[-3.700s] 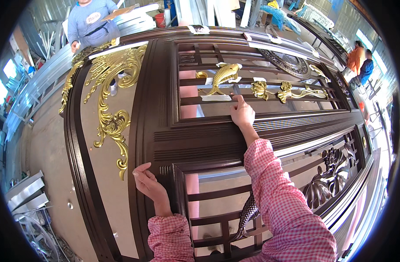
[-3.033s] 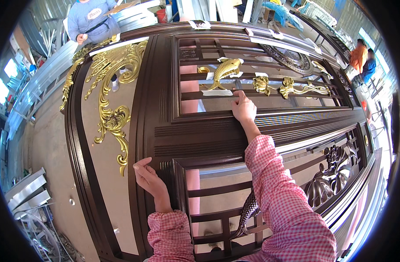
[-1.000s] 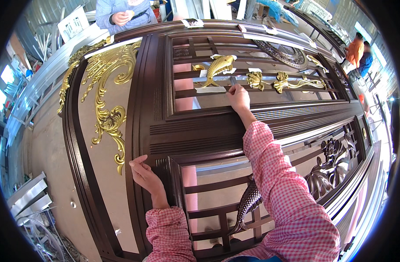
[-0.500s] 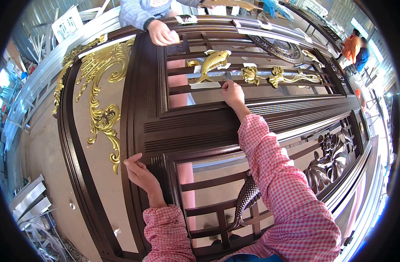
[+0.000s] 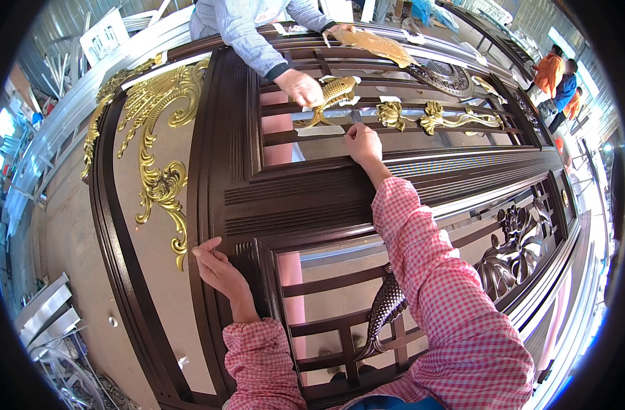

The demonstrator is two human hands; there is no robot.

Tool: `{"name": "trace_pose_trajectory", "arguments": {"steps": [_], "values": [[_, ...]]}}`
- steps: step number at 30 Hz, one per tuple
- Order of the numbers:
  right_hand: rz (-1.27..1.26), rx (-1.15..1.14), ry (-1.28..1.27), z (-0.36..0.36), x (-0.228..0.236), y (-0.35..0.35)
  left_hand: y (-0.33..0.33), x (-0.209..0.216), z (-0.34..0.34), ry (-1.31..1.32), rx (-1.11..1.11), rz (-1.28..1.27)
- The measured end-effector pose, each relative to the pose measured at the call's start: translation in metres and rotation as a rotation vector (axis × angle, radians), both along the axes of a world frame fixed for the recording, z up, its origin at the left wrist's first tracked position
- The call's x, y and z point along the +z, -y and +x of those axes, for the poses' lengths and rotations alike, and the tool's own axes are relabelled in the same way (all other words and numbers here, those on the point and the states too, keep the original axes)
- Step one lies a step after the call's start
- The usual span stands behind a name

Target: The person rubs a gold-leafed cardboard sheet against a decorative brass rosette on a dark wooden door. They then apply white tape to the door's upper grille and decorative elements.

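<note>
A large dark-brown metal gate panel (image 5: 292, 198) lies before me. My right hand (image 5: 363, 145) is closed round a small grey flat tool (image 5: 355, 117), its end by the golden fish (image 5: 340, 87); the fist hides most of it, so its kind is unclear. White masking paper (image 5: 321, 130) lies under the fish's tail. My left hand (image 5: 220, 270) is over the gate's brown upright at the left, fingers loosely bent and apart, holding nothing. Across from me, a co-worker's hand (image 5: 300, 87) is at the fish's tail, and their other hand (image 5: 340, 29) holds a brown sheet (image 5: 377, 46).
Golden flowers (image 5: 432, 119) sit right of the fish. Gold scrollwork (image 5: 163, 184) fills the left section. A dark fish (image 5: 384, 314) and a dark lotus (image 5: 510, 253) are in the near section. Metal offcuts (image 5: 49, 314) lie on the floor at left. People in orange (image 5: 550, 74) stand far right.
The co-worker has leaned in, one hand moving down and right to the fish's tail, and the brown sheet has come over the gate's far edge. My hands have barely moved.
</note>
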State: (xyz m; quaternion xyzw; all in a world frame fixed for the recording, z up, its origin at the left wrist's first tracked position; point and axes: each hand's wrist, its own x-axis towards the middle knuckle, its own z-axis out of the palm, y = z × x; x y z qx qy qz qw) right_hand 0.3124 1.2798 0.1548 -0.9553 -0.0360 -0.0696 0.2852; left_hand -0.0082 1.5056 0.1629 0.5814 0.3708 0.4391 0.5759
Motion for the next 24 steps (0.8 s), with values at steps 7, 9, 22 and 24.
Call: {"name": "trace_pose_trajectory", "arguments": {"steps": [7, 9, 22, 24], "values": [[-0.006, -0.005, 0.004, 0.0002, 0.0003, -0.0005, -0.0011, -0.002, 0.0005, 0.004, 0.006, 0.007], [-0.013, 0.001, 0.016, 0.0005, 0.0003, -0.0009, -0.0016, -0.0023, 0.0008, 0.009, 0.005, 0.006], [0.038, 0.013, 0.071, -0.0002, -0.0049, -0.0001, -0.0027, -0.0063, 0.0017, 0.035, 0.015, 0.029], [0.037, 0.013, 0.082, -0.0003, -0.0041, 0.0006, -0.0034, -0.0082, 0.0024, 0.047, 0.02, 0.05]]}}
